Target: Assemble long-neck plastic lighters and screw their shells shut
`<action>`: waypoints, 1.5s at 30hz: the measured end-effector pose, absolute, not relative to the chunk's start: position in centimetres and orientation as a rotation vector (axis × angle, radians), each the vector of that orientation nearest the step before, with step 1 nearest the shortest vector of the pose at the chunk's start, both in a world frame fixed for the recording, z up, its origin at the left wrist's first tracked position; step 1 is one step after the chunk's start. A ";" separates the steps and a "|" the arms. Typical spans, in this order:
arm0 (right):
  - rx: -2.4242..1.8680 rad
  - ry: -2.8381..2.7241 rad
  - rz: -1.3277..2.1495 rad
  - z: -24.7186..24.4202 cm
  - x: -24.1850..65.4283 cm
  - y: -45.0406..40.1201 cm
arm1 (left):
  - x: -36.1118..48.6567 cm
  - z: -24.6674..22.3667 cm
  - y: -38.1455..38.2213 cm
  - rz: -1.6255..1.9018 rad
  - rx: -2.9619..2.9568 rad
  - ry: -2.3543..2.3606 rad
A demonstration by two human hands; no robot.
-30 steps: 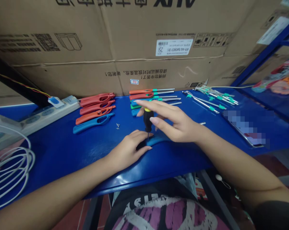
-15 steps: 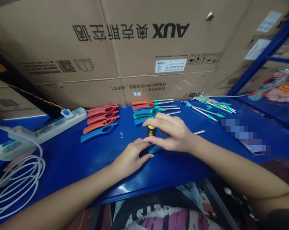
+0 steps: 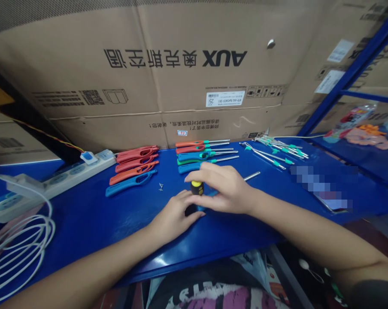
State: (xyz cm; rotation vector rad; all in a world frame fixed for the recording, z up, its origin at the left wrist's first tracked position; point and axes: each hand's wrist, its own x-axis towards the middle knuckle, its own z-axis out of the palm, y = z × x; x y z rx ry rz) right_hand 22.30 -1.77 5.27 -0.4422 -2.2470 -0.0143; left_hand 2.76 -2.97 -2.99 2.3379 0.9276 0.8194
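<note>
My right hand (image 3: 224, 186) is closed round a short black and yellow screwdriver (image 3: 197, 187), held upright. Under it, my left hand (image 3: 174, 214) pinches a blue lighter (image 3: 201, 207), mostly hidden by both hands; a metal tube (image 3: 252, 176) sticks out to the right of my right hand. Small screws (image 3: 161, 187) lie left of the hands. Red, orange and blue handle shells (image 3: 131, 183) form a stack at the left. Behind my right hand, several lighters with metal tubes (image 3: 189, 156) lie in a row.
Metal tubes with green parts (image 3: 277, 148) lie at the back right, and a blurred phone (image 3: 325, 193) nearer. A power strip (image 3: 68, 176) and coiled white cable (image 3: 23, 244) are at the left. A large cardboard box (image 3: 168, 86) stands behind the blue table (image 3: 129, 223).
The camera view has tilted up and shifted slightly. My right hand still holds the screwdriver, now more upright, over the blue lighter in my left hand.
</note>
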 end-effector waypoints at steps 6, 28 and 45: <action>-0.573 -1.939 -0.002 6.4 24.5 -0.6 | 2.5 -1.7 -3.1 0.700 2.397 1.024; -1.884 -2.102 -0.228 0.3 39.5 9.9 | -0.1 1.0 6.9 0.628 2.649 1.214; -1.349 -2.486 -0.161 -2.2 34.6 9.7 | 0.9 -0.4 8.6 0.674 2.742 1.277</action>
